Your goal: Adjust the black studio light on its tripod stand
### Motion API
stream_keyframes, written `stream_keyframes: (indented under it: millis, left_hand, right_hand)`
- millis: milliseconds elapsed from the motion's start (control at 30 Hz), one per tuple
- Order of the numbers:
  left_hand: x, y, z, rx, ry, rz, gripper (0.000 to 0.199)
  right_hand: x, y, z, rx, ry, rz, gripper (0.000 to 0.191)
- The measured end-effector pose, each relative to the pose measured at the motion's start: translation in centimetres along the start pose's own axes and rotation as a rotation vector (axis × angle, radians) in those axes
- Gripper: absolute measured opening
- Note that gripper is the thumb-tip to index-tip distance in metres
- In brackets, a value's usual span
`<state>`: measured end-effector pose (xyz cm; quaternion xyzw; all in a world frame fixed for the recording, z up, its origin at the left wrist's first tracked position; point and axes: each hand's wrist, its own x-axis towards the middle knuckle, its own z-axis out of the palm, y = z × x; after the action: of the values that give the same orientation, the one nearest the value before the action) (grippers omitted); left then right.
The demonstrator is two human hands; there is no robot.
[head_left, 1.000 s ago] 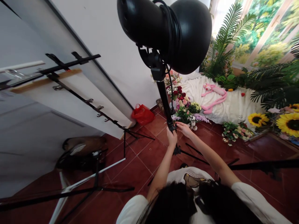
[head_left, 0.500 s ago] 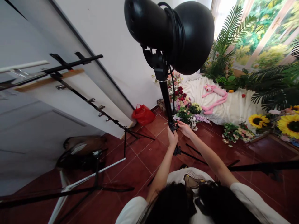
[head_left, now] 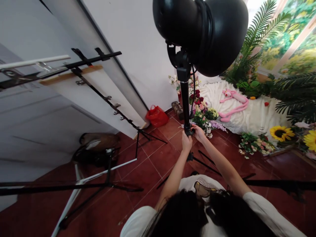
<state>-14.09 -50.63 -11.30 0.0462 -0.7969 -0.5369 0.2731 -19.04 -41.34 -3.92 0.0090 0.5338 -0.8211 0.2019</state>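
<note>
Light stand (head_left: 185, 102) is standing on tiled floor (head_left: 148, 177), black lamp head (head_left: 182, 19) sitting atop it w/ coiled cable (head_left: 208, 31). L hand (head_left: 187, 142) is curling closed round the stand just below its collar (head_left: 188, 130); R hand (head_left: 198, 134) is touching the collar's R side, fingers bent, can't tell if pinching. Flowers (head_left: 201, 107) are sitting just beyond the stand; pink plush toy (head_left: 238, 97) is lying on white cloth (head_left: 259, 115) to its R; red bag (head_left: 157, 117) is resting to its L, white panel (head_left: 106, 87) hanging farther L.
</note>
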Motion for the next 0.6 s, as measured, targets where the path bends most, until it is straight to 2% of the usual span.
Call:
stream_keyframes:
  millis: [100, 167, 300, 433, 600]
  left_hand:
    - [0.0, 0.0, 0.0, 0.003, 0.006, 0.011, 0.036]
    - [0.1, -0.1, 0.1, 0.001, 0.015, 0.010, 0.036]
    - [0.2, -0.2, 0.2, 0.004, 0.022, 0.003, 0.035]
    - [0.1, -0.1, 0.4, 0.004, 0.042, -0.006, 0.034]
    - [0.0, 0.2, 0.5, -0.005, 0.062, 0.002, 0.032]
  right_hand:
    - [0.2, 0.0, 0.5, 0.048, 0.088, 0.012, 0.011]
    - [0.3, -0.1, 0.8, 0.057, 0.102, 0.020, 0.009]
    - [0.3, -0.4, 0.8, 0.060, 0.109, -0.014, 0.008]
    - [-0.1, -0.5, 0.2, 0.087, 0.100, -0.033, 0.016]
    - [-0.1, -0.4, -0.3, 0.015, 0.087, -0.107, 0.012]
